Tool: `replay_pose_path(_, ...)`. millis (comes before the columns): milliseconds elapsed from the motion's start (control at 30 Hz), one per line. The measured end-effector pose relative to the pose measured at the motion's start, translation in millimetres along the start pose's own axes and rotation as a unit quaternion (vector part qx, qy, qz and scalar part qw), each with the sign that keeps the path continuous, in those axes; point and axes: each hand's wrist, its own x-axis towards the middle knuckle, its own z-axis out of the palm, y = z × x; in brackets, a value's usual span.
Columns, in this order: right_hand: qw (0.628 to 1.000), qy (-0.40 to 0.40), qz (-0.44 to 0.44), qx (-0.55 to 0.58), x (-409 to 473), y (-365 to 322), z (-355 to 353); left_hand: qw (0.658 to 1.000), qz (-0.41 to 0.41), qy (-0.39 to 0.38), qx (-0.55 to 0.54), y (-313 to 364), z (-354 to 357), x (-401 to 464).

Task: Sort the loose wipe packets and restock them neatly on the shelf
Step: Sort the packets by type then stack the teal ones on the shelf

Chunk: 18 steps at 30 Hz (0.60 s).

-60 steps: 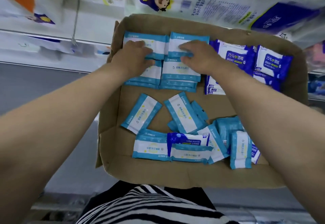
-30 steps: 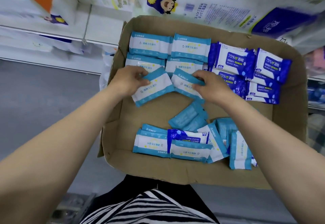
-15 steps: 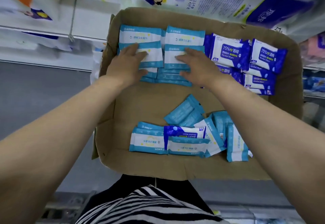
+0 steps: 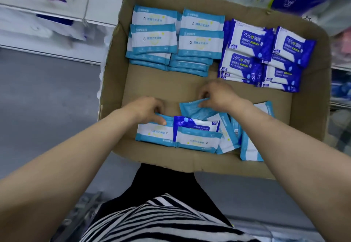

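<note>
Here, both hands (image 4: 146, 109) (image 4: 218, 94) curled on loose packets (image 4: 191, 108).

- We are seeing a bare strip of cardboard box (image 4: 163, 87) floor lying open between the stacked light-blue packets (image 4: 175, 40) and the loose pile (image 4: 197, 135).
- Dark-blue packets (image 4: 266, 57) are filling the far right corner.
- Box walls are closing in every side.

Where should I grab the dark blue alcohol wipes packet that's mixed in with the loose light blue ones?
Take the dark blue packet by its far long edge, coming from above. That edge lies bare toward the carton's open floor, while a light blue packet overlaps its near edge and others crowd its right end.
</note>
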Motion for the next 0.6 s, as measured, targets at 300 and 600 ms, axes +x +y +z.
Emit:
replay_pose_path(300, 0.993, 0.07, -0.034, 0.088, -41.1, 4.5, -20.4, 0.983, -0.065, 0.17, -0.004, -18.7, 9.2, -8.9)
replay_pose_path(600, 0.985, 0.088, 0.05, 0.137, -39.5, 26.4, 6.5, 0.966, -0.049, 0.254, -0.033, -18.7, 13.5, -10.2)
